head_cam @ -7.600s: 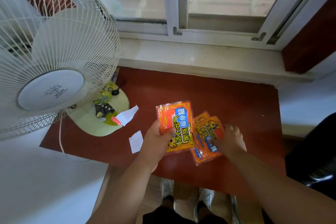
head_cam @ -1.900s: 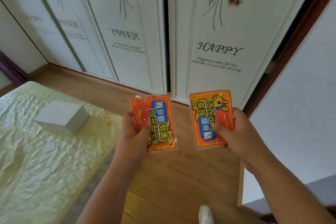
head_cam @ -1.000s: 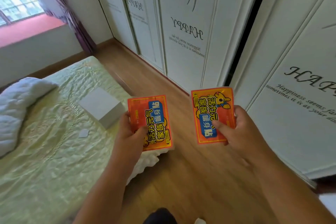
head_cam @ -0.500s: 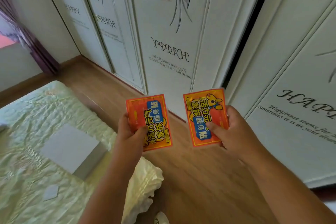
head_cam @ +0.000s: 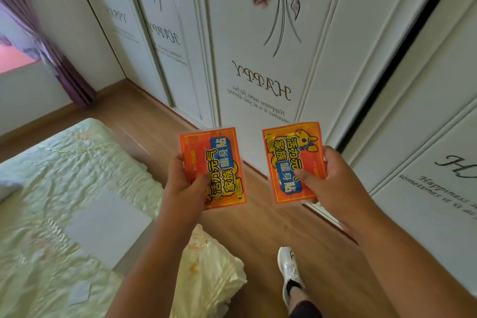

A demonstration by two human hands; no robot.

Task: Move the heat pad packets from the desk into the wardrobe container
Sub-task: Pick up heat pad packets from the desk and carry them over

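My left hand (head_cam: 184,188) grips an orange heat pad packet (head_cam: 216,162) with blue and yellow print, held upright in front of me. My right hand (head_cam: 333,186) holds a second orange heat pad packet (head_cam: 289,155), perhaps a small stack, its thumb pressed on the front. Both packets hover above the wooden floor, close to the white wardrobe (head_cam: 271,46) with flower prints and "HAPPY" lettering. Its sliding doors show only a narrow dark gap (head_cam: 402,51) to the right. No container is visible.
A bed (head_cam: 51,201) with a pale green cover fills the lower left, with a white box (head_cam: 108,227) lying on it. A strip of wooden floor (head_cam: 258,227) runs between bed and wardrobe. My shoe (head_cam: 290,271) stands on it. A purple curtain (head_cam: 59,59) hangs at left.
I have carried both packets away from the desk by the window to the wardrobe. Over the last second the view swung along the doors; my grip on both packets is unchanged.
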